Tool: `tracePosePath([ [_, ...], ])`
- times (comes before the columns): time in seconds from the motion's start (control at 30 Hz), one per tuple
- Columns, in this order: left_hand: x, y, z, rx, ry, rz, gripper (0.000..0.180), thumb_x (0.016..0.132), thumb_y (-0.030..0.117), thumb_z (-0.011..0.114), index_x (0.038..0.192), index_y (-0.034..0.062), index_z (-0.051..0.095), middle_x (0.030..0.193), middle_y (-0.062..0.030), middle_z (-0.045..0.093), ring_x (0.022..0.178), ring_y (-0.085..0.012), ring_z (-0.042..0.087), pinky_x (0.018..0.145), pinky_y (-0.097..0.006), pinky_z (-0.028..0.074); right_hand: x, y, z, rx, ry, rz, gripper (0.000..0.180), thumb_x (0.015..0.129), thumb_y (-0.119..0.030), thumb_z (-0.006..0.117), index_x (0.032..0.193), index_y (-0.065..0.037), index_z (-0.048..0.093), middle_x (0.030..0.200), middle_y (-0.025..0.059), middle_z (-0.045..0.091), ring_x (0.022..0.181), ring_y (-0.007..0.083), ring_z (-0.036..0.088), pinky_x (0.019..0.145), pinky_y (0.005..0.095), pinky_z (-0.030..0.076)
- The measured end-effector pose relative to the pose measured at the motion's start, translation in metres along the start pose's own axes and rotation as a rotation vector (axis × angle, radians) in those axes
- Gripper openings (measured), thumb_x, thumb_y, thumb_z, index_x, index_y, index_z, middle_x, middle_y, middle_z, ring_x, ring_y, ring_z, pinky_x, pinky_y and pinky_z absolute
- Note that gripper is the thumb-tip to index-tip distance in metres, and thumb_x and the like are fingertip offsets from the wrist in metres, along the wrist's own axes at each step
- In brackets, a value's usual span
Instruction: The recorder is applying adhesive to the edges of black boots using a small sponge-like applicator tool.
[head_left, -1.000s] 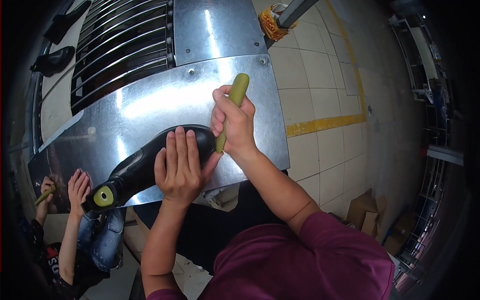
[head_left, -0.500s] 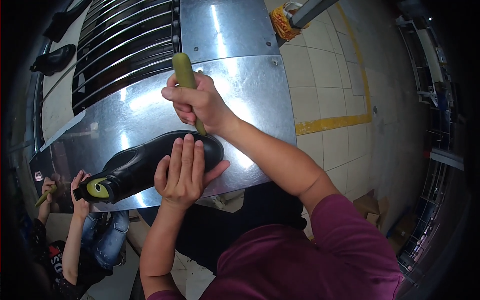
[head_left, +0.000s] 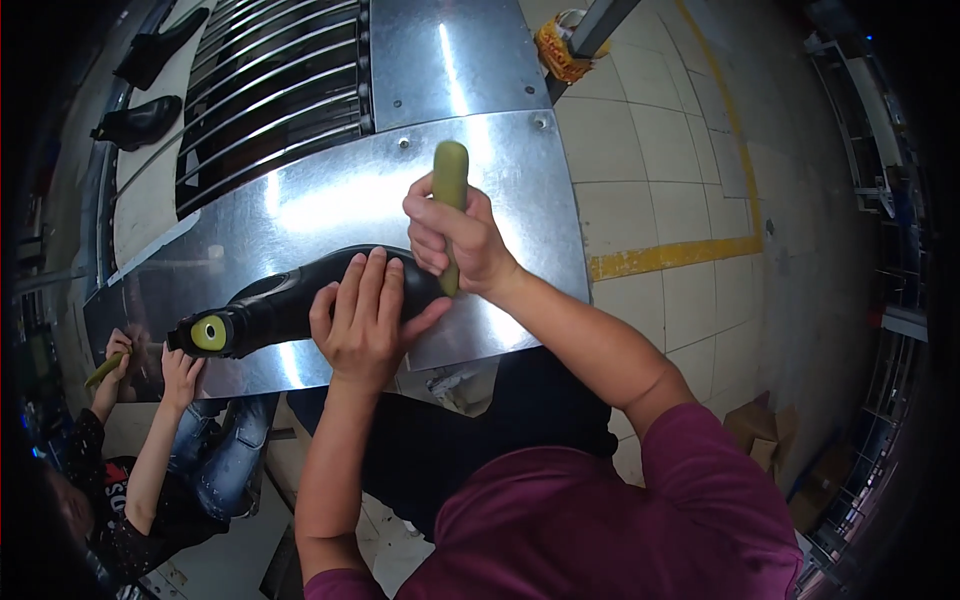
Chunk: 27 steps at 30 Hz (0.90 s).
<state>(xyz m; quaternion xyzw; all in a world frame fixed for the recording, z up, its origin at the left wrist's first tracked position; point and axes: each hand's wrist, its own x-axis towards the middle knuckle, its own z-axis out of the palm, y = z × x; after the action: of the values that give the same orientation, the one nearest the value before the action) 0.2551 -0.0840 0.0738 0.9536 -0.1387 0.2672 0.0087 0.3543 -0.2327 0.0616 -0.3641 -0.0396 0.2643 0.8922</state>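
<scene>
A black ankle boot lies along the metal table's near edge, toe to the right. Out of its collar shows a yellow-green shoe last with a round hole. My left hand is laid over the forefoot, fingers across the upper and thumb on the toe side, holding it. In my right fist is an olive-green stick tool, upright, thick and rounded on top and narrower below. Its lower end is at the right end of the toe; exact contact is hard to see.
The shiny metal tabletop meets a rack of metal bars. Two black boots stand on a pale strip at the far left. At the lower left a co-worker's hand is by the boot's heel; the other holds a green tool.
My right hand has moved right with the stick tool, its lower end passing from the toe's far side to its right end. My left hand stays on the boot. The view has shifted slightly.
</scene>
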Motion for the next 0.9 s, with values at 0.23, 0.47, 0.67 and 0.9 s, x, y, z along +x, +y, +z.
tracePosePath([
  [0.23, -0.056, -0.051, -0.070, -0.301, 0.538, -0.364, 0.024, 0.100, 0.016, 0.066, 0.114, -0.0035, 0.065, 0.116, -0.0168, 0.070, 0.108, -0.0306, 0.066, 0.097, -0.044, 0.053, 0.002, -0.027, -0.007, -0.290, 0.278, -0.114, 0.052, 0.098, -0.051, 0.066, 0.112, -0.001, 0.061, 0.067, 0.0005, 0.053, 0.055, 0.0094, 0.052, 0.050, 0.0267, 0.042],
  [0.47, -0.055, -0.151, -0.045, -1.177, 0.179, -0.717, 0.120, 0.075, 0.061, 0.084, 0.159, 0.0001, 0.022, 0.155, -0.0214, 0.043, 0.145, -0.0358, 0.041, 0.118, -0.045, 0.035, 0.042, -0.006, 0.006, 0.052, 0.046, -0.127, 0.047, 0.099, -0.049, 0.064, 0.097, -0.002, 0.062, 0.062, 0.0004, 0.046, 0.049, 0.0100, 0.046, 0.046, 0.0272, 0.037],
  [0.67, -0.047, -0.152, -0.048, -1.243, 0.018, -0.706, 0.121, 0.057, 0.048, 0.098, 0.150, 0.0015, 0.035, 0.144, -0.0226, 0.053, 0.135, -0.0315, 0.052, 0.118, -0.047, 0.037, 0.065, 0.009, 0.013, 0.055, -0.168, -0.044, 0.039, 0.100, -0.040, 0.065, 0.085, -0.004, 0.062, 0.060, 0.0001, 0.044, 0.046, 0.0088, 0.043, 0.044, 0.0249, 0.036],
  [0.9, -0.062, -0.162, -0.039, -1.287, -0.024, -0.673, 0.089, 0.064, 0.018, 0.096, 0.137, 0.0068, 0.047, 0.131, -0.0133, 0.063, 0.136, -0.0331, 0.052, 0.121, -0.050, 0.031, 0.086, 0.008, 0.035, -0.233, -0.368, 0.113, 0.036, 0.096, -0.035, 0.073, 0.080, -0.006, 0.060, 0.056, -0.0024, 0.044, 0.043, 0.0060, 0.041, 0.041, 0.0238, 0.033],
])
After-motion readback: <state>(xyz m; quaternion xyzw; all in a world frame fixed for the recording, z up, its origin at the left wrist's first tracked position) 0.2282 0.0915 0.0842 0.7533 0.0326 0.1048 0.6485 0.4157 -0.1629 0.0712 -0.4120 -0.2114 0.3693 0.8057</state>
